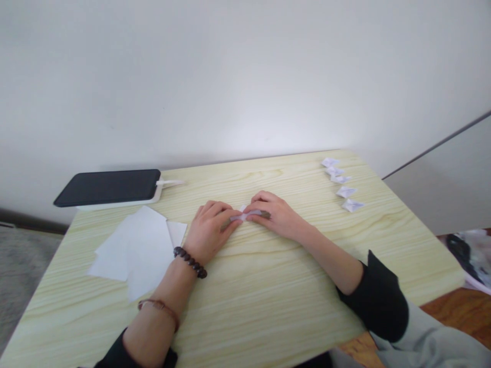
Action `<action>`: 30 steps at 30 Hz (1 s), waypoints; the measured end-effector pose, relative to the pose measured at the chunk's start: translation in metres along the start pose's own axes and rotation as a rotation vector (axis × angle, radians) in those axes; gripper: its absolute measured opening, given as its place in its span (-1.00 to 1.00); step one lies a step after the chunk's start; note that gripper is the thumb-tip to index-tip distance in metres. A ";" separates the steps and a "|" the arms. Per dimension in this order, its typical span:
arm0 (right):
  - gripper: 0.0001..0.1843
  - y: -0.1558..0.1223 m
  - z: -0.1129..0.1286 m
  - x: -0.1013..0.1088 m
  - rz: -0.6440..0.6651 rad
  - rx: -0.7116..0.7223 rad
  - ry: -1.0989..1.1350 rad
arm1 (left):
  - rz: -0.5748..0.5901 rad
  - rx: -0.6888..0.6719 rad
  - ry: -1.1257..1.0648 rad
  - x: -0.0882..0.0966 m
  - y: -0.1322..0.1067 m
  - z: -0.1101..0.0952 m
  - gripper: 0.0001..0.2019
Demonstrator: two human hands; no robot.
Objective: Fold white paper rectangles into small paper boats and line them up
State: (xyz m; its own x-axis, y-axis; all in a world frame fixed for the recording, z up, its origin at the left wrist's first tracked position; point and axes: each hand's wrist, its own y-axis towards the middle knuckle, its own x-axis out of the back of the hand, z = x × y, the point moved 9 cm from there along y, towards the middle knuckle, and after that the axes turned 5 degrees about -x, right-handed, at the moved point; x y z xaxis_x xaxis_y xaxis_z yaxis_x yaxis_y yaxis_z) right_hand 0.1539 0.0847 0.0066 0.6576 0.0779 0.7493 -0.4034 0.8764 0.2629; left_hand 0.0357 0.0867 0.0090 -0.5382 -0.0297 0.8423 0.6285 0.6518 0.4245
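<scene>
- Pinching a small folded paper (244, 216), the person holds it over the middle of the table (287, 301); whether its underside touches the wood cannot be told.
- The left hand (210, 225) has its thumb and fingers closed narrowly on the paper's left side.
- The right hand (279, 214) grips the right side in the same close way, its fingertips just beside those of the left.
- A dark beaded bracelet (191, 262) circles the left wrist, and a thin brown bracelet (157, 305) sits farther up that forearm.
- Loose white sheets (149, 250) overlap on the tabletop, just left of the left wrist.
- Behind them lies a phone (111, 187), dark screen up, with a white plug (169, 182) at its right end.
- Well apart, near the far right corner, five folded paper pieces (346, 192) stand in a row, the back three closer together than the front two.
- A pale wall (245, 82) rises behind the table.
- A black cuff (378, 301) rings the right forearm.
</scene>
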 end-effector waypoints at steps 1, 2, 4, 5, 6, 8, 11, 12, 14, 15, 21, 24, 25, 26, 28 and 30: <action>-0.78 0.000 0.001 0.000 0.004 0.008 0.001 | -0.001 -0.008 0.008 0.000 0.000 -0.001 -0.83; -0.78 0.000 0.001 0.000 0.005 0.015 -0.001 | -0.001 -0.014 0.015 0.000 0.000 -0.001 -0.82; -0.77 0.000 0.001 0.000 -0.003 0.020 -0.011 | -0.002 -0.019 0.024 -0.001 0.000 -0.001 -0.82; -0.77 -0.001 0.001 0.000 -0.008 0.024 -0.017 | -0.002 -0.020 0.025 -0.001 0.000 -0.001 -0.82; -0.77 -0.001 0.001 0.000 -0.011 0.030 -0.023 | -0.002 -0.019 0.024 -0.001 0.000 -0.001 -0.83; -0.76 -0.001 0.002 0.000 -0.011 0.045 -0.036 | -0.004 -0.020 0.018 0.000 0.000 -0.002 -0.83; -0.75 -0.001 0.004 -0.001 -0.017 0.070 -0.077 | -0.004 -0.025 0.011 0.000 0.000 -0.003 -0.83; -0.74 -0.001 0.005 -0.001 -0.024 0.079 -0.097 | -0.006 -0.026 0.012 0.000 0.000 -0.003 -0.83; -0.73 -0.001 0.007 0.000 -0.043 0.102 -0.141 | -0.011 -0.034 0.014 0.001 0.000 -0.004 -0.82; -0.73 -0.001 0.008 0.000 -0.051 0.114 -0.157 | -0.022 -0.042 0.013 0.001 -0.001 -0.004 -0.82; -0.75 -0.004 0.021 0.008 -0.137 0.189 -0.197 | -0.200 -0.112 -0.019 0.017 -0.002 -0.010 -0.87; -0.76 -0.007 0.028 0.012 -0.193 0.239 -0.210 | -0.264 -0.138 -0.010 0.024 -0.002 -0.014 -0.90; -0.77 -0.007 0.029 0.013 -0.214 0.255 -0.225 | -0.275 -0.144 -0.009 0.026 -0.002 -0.015 -0.91; -0.79 -0.008 0.031 0.014 -0.235 0.268 -0.244 | -0.281 -0.151 -0.014 0.027 -0.001 -0.016 -0.91; -0.81 -0.009 0.033 0.016 -0.268 0.289 -0.279 | -0.288 -0.170 -0.037 0.029 -0.001 -0.019 -0.91; -0.81 -0.010 0.035 0.017 -0.280 0.309 -0.302 | -0.305 -0.183 -0.066 0.031 -0.001 -0.021 -0.91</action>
State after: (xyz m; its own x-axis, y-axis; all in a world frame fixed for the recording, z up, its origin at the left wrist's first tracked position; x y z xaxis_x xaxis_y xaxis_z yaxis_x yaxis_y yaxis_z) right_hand 0.1463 0.0604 0.0378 0.5725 -0.3207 0.7546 -0.4372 0.6591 0.6118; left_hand 0.0306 0.0692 0.0422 -0.7479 -0.1492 0.6468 0.5200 0.4741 0.7105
